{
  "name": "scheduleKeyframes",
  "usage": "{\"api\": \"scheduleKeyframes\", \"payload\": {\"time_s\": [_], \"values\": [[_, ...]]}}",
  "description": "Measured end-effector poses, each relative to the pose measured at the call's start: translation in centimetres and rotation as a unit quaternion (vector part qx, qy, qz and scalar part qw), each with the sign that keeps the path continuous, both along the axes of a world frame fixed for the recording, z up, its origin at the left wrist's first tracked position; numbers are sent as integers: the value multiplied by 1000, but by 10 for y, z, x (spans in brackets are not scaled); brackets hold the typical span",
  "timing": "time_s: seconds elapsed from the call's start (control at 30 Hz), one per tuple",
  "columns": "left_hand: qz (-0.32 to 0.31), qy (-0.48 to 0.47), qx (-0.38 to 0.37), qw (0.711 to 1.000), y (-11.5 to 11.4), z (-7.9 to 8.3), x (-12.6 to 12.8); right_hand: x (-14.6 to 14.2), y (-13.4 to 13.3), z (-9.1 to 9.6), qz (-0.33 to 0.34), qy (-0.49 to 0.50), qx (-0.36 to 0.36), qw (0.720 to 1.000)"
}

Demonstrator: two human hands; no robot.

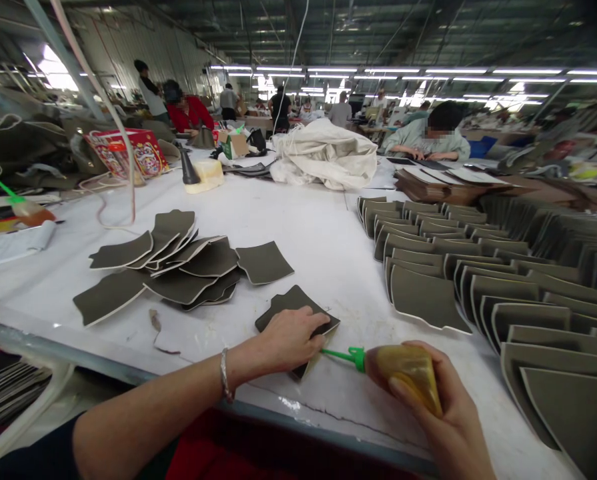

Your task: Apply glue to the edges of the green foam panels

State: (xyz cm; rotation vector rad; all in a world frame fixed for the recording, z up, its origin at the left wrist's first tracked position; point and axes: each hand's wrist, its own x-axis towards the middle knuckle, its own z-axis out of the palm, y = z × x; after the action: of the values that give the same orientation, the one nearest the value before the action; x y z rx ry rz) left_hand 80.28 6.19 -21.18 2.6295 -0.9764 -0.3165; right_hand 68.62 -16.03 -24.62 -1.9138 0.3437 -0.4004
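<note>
In the head view, a dark grey-green panel (291, 298) with a pale edge lies near the table's front. My left hand (288, 337) rests over it, fingers bent and holding it at its right edge; the hand covers much of the panel. My right hand (451, 400) is wrapped round a squeeze bottle (405, 373) of yellowish liquid. The bottle is tipped sideways, its green nozzle (341, 355) pointing left to the panel's edge beside my left fingers. Whether liquid is coming out cannot be seen.
Similar panels lie in a loose pile (203, 267) to the left. Rows of overlapping panels (423, 297) fill the right side. Farther back are a white cloth bundle (325, 153), a yellowish block (205, 175), a red patterned bag (145, 155), another green-tipped bottle (31, 212) and a co-worker (433, 137).
</note>
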Motion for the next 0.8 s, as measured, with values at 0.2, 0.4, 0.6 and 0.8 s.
{"api": "scheduleKeyframes", "payload": {"time_s": [0.2, 0.4, 0.6, 0.8], "values": [[-2, 8, 8, 1000, -2, 1, 1, 5, -4, 4, -29, -13, -19, 999], [-13, -2, 19, 1000, -2, 3, 2, 9, -8, 2, -42, -27, -1, 999], [-26, 11, 19, 999, -2, 6, 4, 10, -7, 5, -23, -16, -28, 999], [-21, 23, 11, 999, -3, 7, 4, 11, -10, 3, -53, -40, -22, 998]]}}
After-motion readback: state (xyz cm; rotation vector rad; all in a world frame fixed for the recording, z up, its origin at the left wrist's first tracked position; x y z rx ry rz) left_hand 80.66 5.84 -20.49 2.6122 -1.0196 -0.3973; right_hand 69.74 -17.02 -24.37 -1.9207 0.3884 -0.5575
